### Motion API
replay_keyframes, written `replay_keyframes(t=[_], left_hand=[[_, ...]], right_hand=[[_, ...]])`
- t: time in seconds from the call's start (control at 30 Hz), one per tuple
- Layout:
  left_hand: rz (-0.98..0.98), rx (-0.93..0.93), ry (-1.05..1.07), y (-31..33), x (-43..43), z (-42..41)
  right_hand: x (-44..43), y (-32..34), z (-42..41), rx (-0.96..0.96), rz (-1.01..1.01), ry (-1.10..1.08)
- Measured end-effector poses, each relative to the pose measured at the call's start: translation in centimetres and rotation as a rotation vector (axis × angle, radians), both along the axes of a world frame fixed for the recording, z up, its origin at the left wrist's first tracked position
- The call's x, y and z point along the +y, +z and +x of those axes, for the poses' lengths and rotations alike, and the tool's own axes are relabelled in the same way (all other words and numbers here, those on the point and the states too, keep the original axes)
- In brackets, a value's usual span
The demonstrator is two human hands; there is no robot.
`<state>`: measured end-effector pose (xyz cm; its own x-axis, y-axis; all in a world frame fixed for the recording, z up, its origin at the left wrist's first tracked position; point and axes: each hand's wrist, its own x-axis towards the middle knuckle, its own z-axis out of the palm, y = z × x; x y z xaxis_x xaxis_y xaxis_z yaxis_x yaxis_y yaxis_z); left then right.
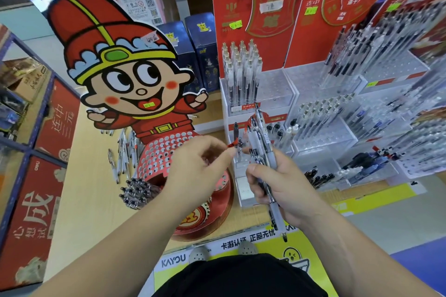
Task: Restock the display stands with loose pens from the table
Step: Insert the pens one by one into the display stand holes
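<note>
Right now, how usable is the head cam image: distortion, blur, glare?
Head view: heavy fisheye, the red backboards bow outward; the centre is fairly sharp, the pen bundle in the right hand and the pen pinched by the left hand read fine; the clear stands at the right edge smear; lighting is even, no hard shadows, little glare.

I see bare tabletop on the left, bordered by loose pens and a dark pen pile. The cartoon cutout and its round red stand block the middle. On the right, clear tiered racks crowd together. Upright white pens fill one tier's left side, with open holes beside them.
</note>
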<state>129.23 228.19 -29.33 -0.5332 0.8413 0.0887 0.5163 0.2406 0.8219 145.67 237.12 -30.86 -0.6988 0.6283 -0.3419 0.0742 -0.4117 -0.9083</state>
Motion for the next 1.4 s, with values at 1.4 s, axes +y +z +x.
replay_keyframes(t=[1.4], left_hand=[[-0.205,-0.756,-0.228,2.4,-1.0,-3.6]], right_hand=[[1.5,1.4,0.0,-0.009,0.037,-0.132]])
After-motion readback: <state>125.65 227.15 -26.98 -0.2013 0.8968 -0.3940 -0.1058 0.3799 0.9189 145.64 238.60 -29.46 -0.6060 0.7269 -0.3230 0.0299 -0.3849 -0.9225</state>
